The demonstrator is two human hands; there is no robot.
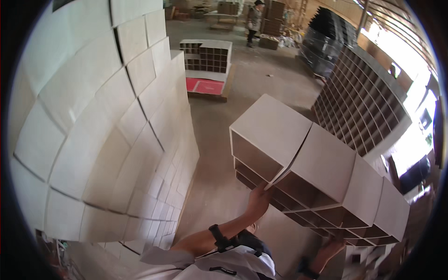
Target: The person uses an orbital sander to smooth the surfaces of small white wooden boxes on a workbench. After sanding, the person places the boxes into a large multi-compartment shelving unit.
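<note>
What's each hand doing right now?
Left hand: gripping the cardboard boxes at the lower front edge.
Right hand: under the boxes, grip cannot be told.

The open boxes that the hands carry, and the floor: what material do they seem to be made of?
The open boxes look like thin white-faced board, matt outside, brown inside; probably cardboard or fibreboard, which one is unclear. The left hand and right hand touch them. The floor looks like bare grey concrete, dull and stained.

A warehouse or factory floor: tall box stacks (107,126), gridded dividers (361,105), bare concrete floor (261,79).
</note>
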